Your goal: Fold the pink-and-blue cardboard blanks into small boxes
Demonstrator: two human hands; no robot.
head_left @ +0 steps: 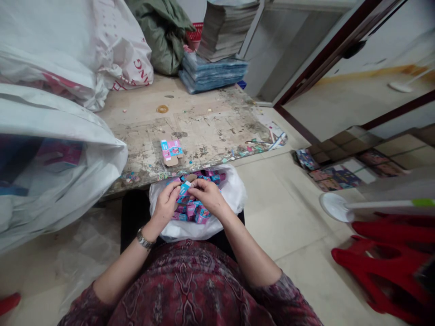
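Note:
A small blue and pink cardboard box [184, 191] is held between both hands above a white plastic bag [234, 190] on my lap. My left hand [167, 199] pinches its left side. On the other side, the fingers of my right hand [208, 195] grip it near its brown open flap. Several small pink and blue boxes [202, 214] lie in the bag under my hands. Another pink and blue carton [171, 150], with a brown flap, rests near the table's front edge.
The worn table [217, 117] carries blue plastic packs [212, 72], a paper stack [226, 29] and a yellow ring [162, 109]. Large white sacks [61, 113] stand at the left. Red stools [384, 258] and bundled cartons [343, 176] are on the right.

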